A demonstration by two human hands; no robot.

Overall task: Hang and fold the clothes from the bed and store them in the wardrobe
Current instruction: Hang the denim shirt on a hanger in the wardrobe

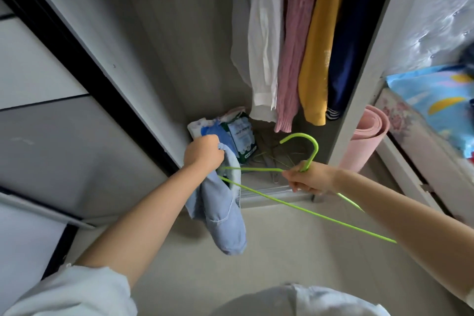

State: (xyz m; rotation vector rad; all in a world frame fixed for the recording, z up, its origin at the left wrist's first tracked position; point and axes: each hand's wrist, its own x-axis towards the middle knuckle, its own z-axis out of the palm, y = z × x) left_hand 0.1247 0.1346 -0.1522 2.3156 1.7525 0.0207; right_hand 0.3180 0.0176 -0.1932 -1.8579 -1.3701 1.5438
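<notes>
Head view looks down into the open wardrobe [359,84], where the person works a light blue denim garment [223,215] onto a green hanger [302,208]. Left hand [204,152] has its fingers curled tight round the bunched top edge of the denim, which hangs down in front of the wardrobe's floor rail. Right hand [309,179] pinches the hanger at the neck just under the hook, and the hanger's left arm pokes into the garment's opening. The hanging step looks about half done, I judge: next the cloth needs drawing along the wire until it sits square, then the hook must go up to the rail, which is out of view. White, pink, mustard and navy clothes [289,46] already hang crowded at the right, so a gap may need parting. Packets [238,136] lie on the wardrobe floor below; a rolled pink mat [364,141] leans just outside, beside the bed [436,110]
</notes>
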